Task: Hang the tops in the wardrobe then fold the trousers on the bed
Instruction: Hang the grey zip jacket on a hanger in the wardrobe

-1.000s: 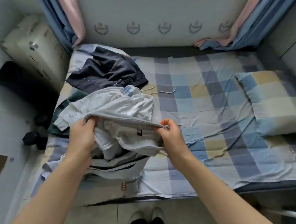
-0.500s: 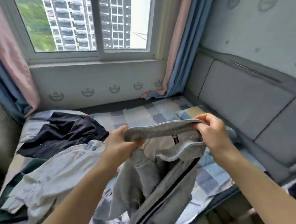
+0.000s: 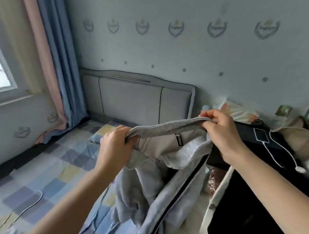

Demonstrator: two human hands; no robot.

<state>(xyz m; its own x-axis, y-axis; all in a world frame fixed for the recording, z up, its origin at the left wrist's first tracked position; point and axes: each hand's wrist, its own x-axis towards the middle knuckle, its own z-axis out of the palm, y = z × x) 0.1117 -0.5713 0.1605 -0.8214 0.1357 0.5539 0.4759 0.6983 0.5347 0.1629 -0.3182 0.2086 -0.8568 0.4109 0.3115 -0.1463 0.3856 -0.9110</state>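
Bed: checked sheet in blue, grey and yellow squares; runs from the lower left up to the headboard.
Headboard: grey, padded, in panels, set against the wall.
Curtains: one pink and one blue, hanging at the left beside the window.
Grey trousers: held up in the air over the bed's near edge. The waistband is stretched between both hands; the legs hang down from it. A dark stripe runs down one leg. A black label shows inside the waistband.
Dark bag or case: at the right, beside the bed; exact kind cannot be told.
Left hand: fingers curled tight round the left end of the waistband, gripping it; back of the hand faces the camera.
Right hand: held higher than the left; thumb and curled fingers pinch the right end of the waistband.
White cable, right: lies across the dark bag or case.
White cable, left: lies loose on the sheet at the lower left.
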